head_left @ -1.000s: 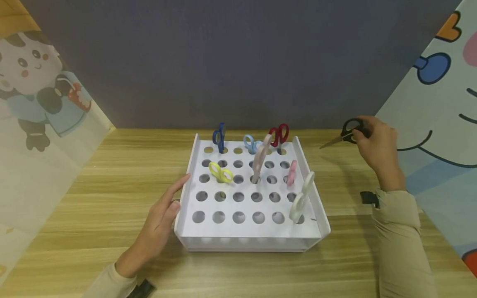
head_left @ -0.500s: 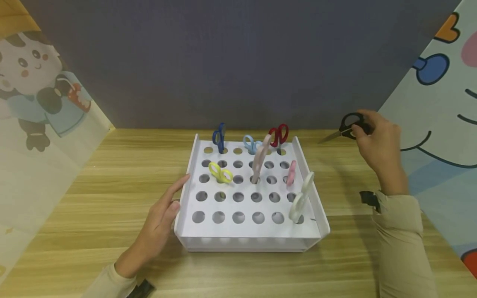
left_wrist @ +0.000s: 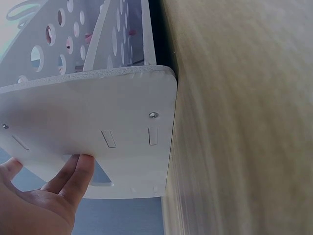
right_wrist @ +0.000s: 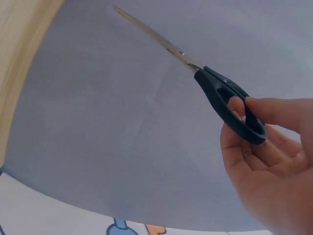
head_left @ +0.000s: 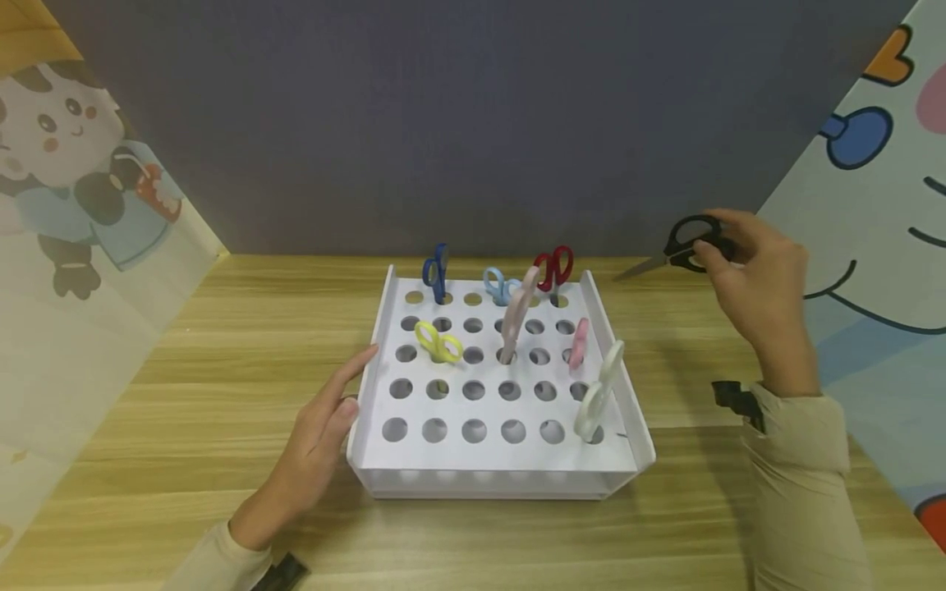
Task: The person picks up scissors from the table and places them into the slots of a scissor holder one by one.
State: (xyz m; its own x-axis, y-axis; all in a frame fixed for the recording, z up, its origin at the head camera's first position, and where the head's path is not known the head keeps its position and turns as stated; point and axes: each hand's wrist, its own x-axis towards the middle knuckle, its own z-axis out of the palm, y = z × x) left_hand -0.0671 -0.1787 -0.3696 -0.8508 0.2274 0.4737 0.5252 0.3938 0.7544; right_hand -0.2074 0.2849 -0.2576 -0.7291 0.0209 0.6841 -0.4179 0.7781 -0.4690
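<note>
Dark-handled scissors are pinched at the finger loops by my right hand, raised at the back right. Their blades point left, apart from the rack. At the rack's left side, my left hand rests with its index finger extended against the wall's upper edge. In the left wrist view, other fingers touch the side wall at a cutout. The white rack has rows of round holes. Standing in it are blue scissors, light blue scissors, red scissors and yellow scissors.
The rack also holds pale pink scissors, small pink scissors and white scissors. A wood-grain table lies under it. Behind stands a dark grey panel, and printed cartoon panels flank both sides.
My right hand has lifted the dark-handled scissors slightly upward, and the blade tips have shifted left. My left hand and the rack have stayed still.
</note>
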